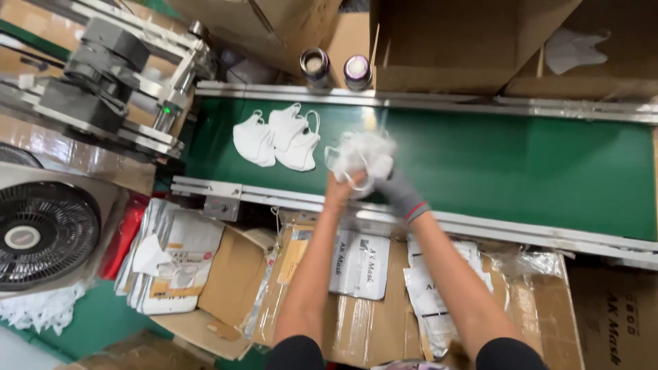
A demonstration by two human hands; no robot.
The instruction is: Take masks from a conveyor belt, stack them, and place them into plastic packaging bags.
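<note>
Both my hands hold a blurred bunch of white face masks [363,159] over the near side of a green conveyor belt [521,164]. My left hand [340,186] is bare and grips the bunch from the left. On the right side of the bunch is my right hand [399,190], in a grey glove with a red cuff edge. Three more white masks [277,139] lie overlapping on the belt to the left of my hands.
A metal machine head [110,75] stands at the belt's left end. Two dark bottles [336,68] and cardboard boxes [473,41] sit behind the belt. Flat mask packets [360,264] lie on cardboard below the belt's metal rail. At the left stands a black fan [42,235].
</note>
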